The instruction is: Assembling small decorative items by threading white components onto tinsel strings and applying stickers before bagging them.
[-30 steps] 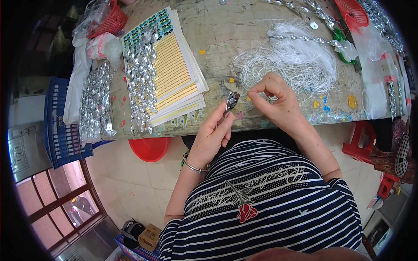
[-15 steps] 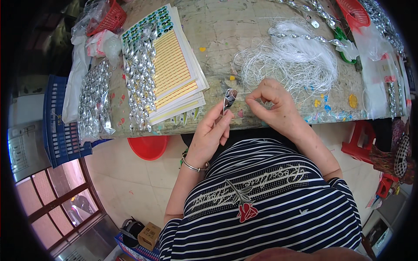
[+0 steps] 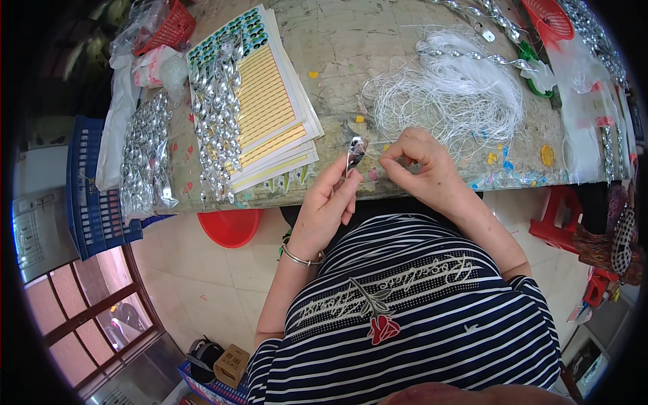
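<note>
The left hand (image 3: 327, 202) pinches a small shiny silver piece (image 3: 358, 150) between its thumb and fingers, over the near edge of the table (image 3: 337, 61). The piece is longer than it is wide. Its long way runs up from the fingertips, leaning a little to the right, so its round top end points away from the person. The right hand (image 3: 425, 165) is just beside it, with thumb and first finger curled together; I cannot tell if they hold anything thin. Pale curly writing (image 3: 317, 305) goes across the striped shirt (image 3: 432, 324), upside down from here, near a red rose (image 3: 383, 329). The brown box (image 3: 231, 364) on the floor has dark print, too small to read. A clear bag (image 3: 148, 155) on the left of the table is full of silver twists. More silver strips (image 3: 216, 128) lie on the paper sheets (image 3: 270, 94). Red baskets are at the far left (image 3: 169, 30) and far right (image 3: 550, 19). A red tub (image 3: 229, 229) is partly under the table. A big messy pile of white string (image 3: 459, 91) lies past the right hand.
</note>
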`<move>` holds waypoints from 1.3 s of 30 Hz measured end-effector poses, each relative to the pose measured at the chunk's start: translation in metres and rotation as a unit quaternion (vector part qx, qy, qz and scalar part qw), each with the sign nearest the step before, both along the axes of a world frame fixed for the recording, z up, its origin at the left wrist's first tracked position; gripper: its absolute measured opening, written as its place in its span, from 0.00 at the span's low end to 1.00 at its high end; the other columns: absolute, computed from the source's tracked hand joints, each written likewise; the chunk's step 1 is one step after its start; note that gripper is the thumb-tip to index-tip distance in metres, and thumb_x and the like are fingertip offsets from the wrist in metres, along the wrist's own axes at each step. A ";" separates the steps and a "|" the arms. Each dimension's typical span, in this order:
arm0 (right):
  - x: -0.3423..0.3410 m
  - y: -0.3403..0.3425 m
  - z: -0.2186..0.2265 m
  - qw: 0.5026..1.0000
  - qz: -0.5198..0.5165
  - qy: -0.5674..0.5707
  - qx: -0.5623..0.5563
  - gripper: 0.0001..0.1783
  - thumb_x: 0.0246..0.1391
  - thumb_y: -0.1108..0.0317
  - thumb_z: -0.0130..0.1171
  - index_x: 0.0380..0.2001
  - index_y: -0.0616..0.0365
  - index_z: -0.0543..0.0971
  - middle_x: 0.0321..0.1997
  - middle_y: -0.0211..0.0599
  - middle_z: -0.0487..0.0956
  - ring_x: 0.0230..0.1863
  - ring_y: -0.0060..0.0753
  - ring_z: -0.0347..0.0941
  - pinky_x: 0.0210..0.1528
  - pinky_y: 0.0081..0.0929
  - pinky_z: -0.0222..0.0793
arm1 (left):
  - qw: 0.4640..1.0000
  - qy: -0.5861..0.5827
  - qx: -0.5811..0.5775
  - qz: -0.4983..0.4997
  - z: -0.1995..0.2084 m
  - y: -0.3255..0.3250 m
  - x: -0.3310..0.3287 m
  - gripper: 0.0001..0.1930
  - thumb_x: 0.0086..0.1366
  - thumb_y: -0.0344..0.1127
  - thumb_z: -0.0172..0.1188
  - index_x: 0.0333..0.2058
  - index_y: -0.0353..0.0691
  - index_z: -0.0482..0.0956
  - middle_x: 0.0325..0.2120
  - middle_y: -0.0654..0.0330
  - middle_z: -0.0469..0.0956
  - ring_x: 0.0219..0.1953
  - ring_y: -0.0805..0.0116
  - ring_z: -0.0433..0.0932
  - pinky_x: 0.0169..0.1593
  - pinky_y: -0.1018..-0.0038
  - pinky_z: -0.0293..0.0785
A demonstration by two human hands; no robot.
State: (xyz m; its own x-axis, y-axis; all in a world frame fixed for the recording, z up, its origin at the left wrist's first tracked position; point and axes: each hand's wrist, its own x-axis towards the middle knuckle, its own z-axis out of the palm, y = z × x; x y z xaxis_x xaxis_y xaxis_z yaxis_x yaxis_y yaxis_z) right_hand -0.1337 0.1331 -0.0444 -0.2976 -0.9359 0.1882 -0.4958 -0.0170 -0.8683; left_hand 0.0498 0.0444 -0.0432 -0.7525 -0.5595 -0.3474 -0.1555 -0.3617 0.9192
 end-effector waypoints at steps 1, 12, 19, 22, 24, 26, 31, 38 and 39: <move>0.000 0.000 -0.001 1.000 0.000 0.000 0.000 0.03 0.46 0.74 0.62 0.25 0.57 0.77 0.22 0.29 0.68 0.24 0.24 0.63 0.30 0.23 0.60 | 1.000 -0.005 0.000 0.000 0.001 0.000 0.000 0.22 0.68 0.33 0.49 0.60 0.36 0.62 0.38 0.65 0.71 0.23 0.83 0.65 0.21 0.87 0.62; -0.003 0.002 0.000 1.000 -0.007 -0.009 -0.005 0.02 0.47 0.74 0.61 0.25 0.58 0.77 0.23 0.29 0.69 0.25 0.23 0.63 0.30 0.21 0.59 | 1.000 -0.004 -0.013 -0.014 -0.001 0.002 0.000 0.22 0.68 0.32 0.49 0.60 0.36 0.61 0.38 0.65 0.71 0.23 0.83 0.65 0.21 0.87 0.62; -0.007 0.000 0.000 1.000 -0.025 0.000 -0.012 0.02 0.48 0.73 0.61 0.26 0.59 0.78 0.22 0.29 0.68 0.25 0.23 0.63 0.29 0.21 0.60 | 0.999 -0.014 -0.011 -0.027 -0.002 0.004 -0.001 0.22 0.68 0.32 0.50 0.60 0.36 0.62 0.38 0.65 0.71 0.23 0.83 0.65 0.22 0.87 0.62; -0.003 -0.003 0.002 1.000 -0.013 0.005 0.002 0.03 0.48 0.73 0.61 0.26 0.59 0.78 0.22 0.29 0.68 0.25 0.23 0.63 0.29 0.21 0.60 | 0.999 -0.016 -0.022 -0.033 -0.003 0.005 -0.003 0.21 0.69 0.34 0.49 0.60 0.38 0.63 0.34 0.67 0.69 0.22 0.84 0.65 0.22 0.87 0.63; -0.001 -0.005 -0.001 1.000 -0.010 0.002 -0.004 0.03 0.48 0.73 0.61 0.27 0.59 0.78 0.23 0.30 0.69 0.24 0.23 0.64 0.28 0.21 0.61 | 0.999 -0.017 -0.028 -0.036 -0.004 0.005 -0.004 0.21 0.69 0.35 0.49 0.59 0.39 0.64 0.30 0.68 0.66 0.22 0.85 0.64 0.22 0.88 0.63; 0.000 -0.004 0.000 1.000 -0.011 0.007 -0.010 0.03 0.48 0.73 0.61 0.27 0.59 0.77 0.23 0.30 0.69 0.24 0.23 0.64 0.27 0.21 0.61 | 0.999 -0.012 -0.031 -0.030 -0.007 0.005 -0.002 0.22 0.69 0.34 0.48 0.61 0.40 0.62 0.31 0.66 0.65 0.23 0.84 0.65 0.23 0.87 0.64; 0.000 -0.003 -0.001 1.000 -0.007 0.024 -0.007 0.03 0.49 0.73 0.61 0.28 0.59 0.77 0.25 0.31 0.69 0.24 0.22 0.64 0.26 0.20 0.61 | 0.994 -0.026 -0.079 -0.070 -0.002 0.005 -0.004 0.23 0.69 0.32 0.48 0.62 0.44 0.61 0.32 0.64 0.66 0.23 0.82 0.65 0.25 0.86 0.66; 0.005 -0.001 0.008 0.997 -0.042 -0.052 0.027 0.09 0.48 0.71 0.64 0.33 0.59 0.77 0.29 0.28 0.68 0.26 0.17 0.61 0.26 0.16 0.59 | 0.975 -0.050 -0.186 -0.109 0.003 0.002 -0.003 0.24 0.66 0.31 0.50 0.62 0.45 0.63 0.34 0.61 0.69 0.30 0.75 0.67 0.35 0.80 0.68; 0.006 -0.001 0.009 0.994 -0.059 -0.086 0.030 0.10 0.47 0.70 0.65 0.34 0.58 0.77 0.30 0.26 0.68 0.26 0.16 0.61 0.26 0.15 0.58 | 0.975 -0.050 -0.187 -0.109 0.001 0.002 -0.003 0.24 0.66 0.31 0.50 0.62 0.45 0.63 0.34 0.61 0.69 0.30 0.75 0.67 0.35 0.80 0.68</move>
